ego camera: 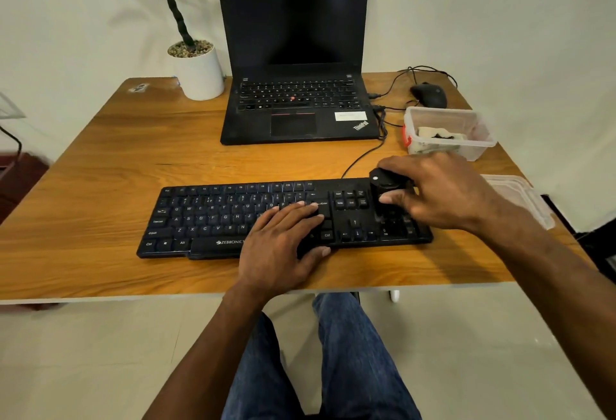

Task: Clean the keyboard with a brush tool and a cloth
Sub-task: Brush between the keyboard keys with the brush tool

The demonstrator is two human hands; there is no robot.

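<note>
left hand (283, 239) flat on black keyboard (206, 219), right hand (440, 193) gripping black brush tool (386, 193) on numpad, open laptop (296, 53) behind, clear plastic box (446, 133) at right on wooden table (100, 169)

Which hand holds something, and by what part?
Right hand grips the black brush tool around its upper body. Left hand lies flat on the keyboard, holding nothing.
</note>
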